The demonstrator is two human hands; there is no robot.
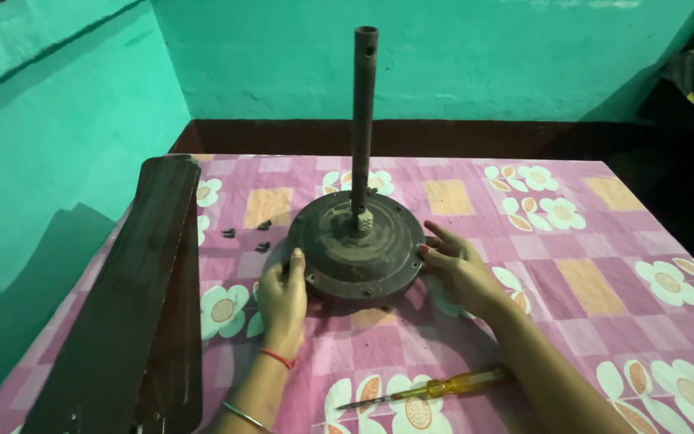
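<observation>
A dark, dusty round fan motor housing (pixel 357 245) lies flat on the flowered pink cloth, with a long rusty rod (pixel 362 112) standing upright from its middle. My left hand (pixel 283 297) rests against its near left rim, thumb on top of the edge. My right hand (pixel 461 269) touches its right rim with spread fingers. Neither hand grips anything else.
Dark fan blades (pixel 126 313) lie stacked along the table's left edge. Three small dark screws (pixel 249 235) lie left of the housing. A yellow-handled screwdriver (pixel 427 389) lies near me between my forearms. Green walls close in behind and to the left.
</observation>
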